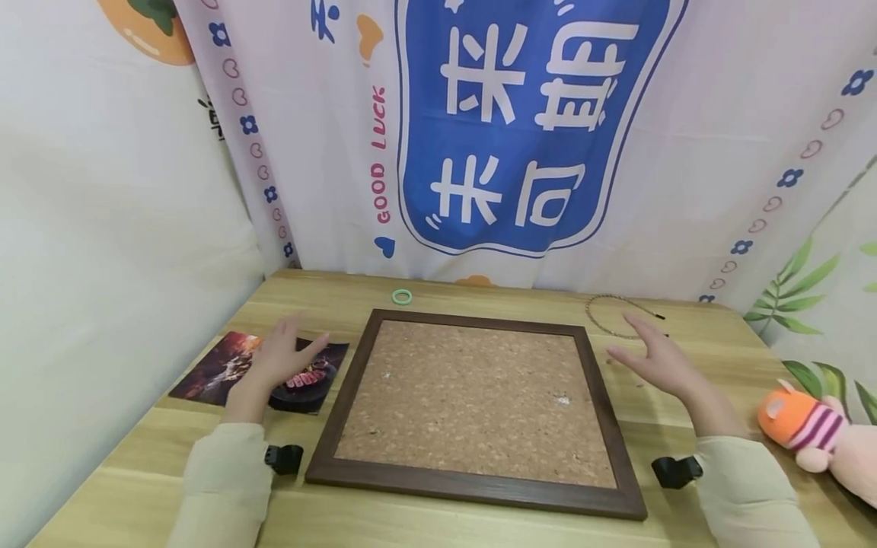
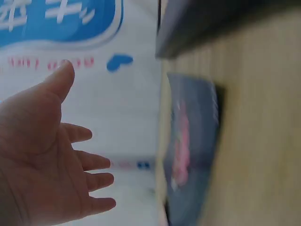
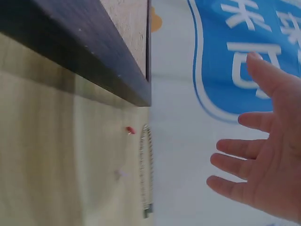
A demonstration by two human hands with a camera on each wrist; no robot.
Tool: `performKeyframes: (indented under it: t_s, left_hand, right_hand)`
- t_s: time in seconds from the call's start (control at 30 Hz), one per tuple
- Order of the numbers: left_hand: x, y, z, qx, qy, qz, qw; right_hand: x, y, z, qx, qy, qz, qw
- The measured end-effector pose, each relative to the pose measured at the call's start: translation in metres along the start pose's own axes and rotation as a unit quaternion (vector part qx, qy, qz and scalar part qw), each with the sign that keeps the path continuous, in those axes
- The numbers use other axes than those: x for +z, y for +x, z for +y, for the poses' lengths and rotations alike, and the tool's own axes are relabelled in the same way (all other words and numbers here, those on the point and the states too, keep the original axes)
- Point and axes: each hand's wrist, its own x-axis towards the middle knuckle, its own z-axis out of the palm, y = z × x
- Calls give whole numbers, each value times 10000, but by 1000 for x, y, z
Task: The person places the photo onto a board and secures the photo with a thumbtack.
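A corkboard (image 1: 473, 396) in a dark brown frame lies flat on the table, between both hands. My left hand (image 1: 277, 354) hovers over two dark photo prints, one fiery orange (image 1: 218, 369) and one showing sliced meat (image 1: 307, 378). Its fingers are spread, and the left wrist view shows the palm (image 2: 35, 160) holding nothing. To the right of the frame, my right hand (image 1: 661, 361) is raised with fingers apart and nothing in them. Near its fingertips lies a thin beaded hoop with dark ends, like a headband (image 1: 588, 307). A tiny red piece (image 3: 130, 130) sits beside the frame.
A pale green ring (image 1: 402, 297) lies behind the frame. At the right edge rests an orange and pink plush toy (image 1: 808, 430). Printed cloth (image 1: 329, 152) hangs behind the wooden table (image 1: 384, 517). A small pale piece (image 3: 121, 174) lies on the right side.
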Motion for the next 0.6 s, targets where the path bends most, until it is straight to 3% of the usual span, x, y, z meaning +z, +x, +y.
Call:
performKeyframes:
  t_s: [0.23, 0.6]
  left_hand:
    - [2, -8, -26, -289, -972, -300, 9944]
    - [13, -9, -39, -702, -773, -536, 9931]
  right_hand:
    - [8, -8, 24, 439, 759, 134, 9961]
    - [33, -19, 62, 1084, 449, 676, 9908]
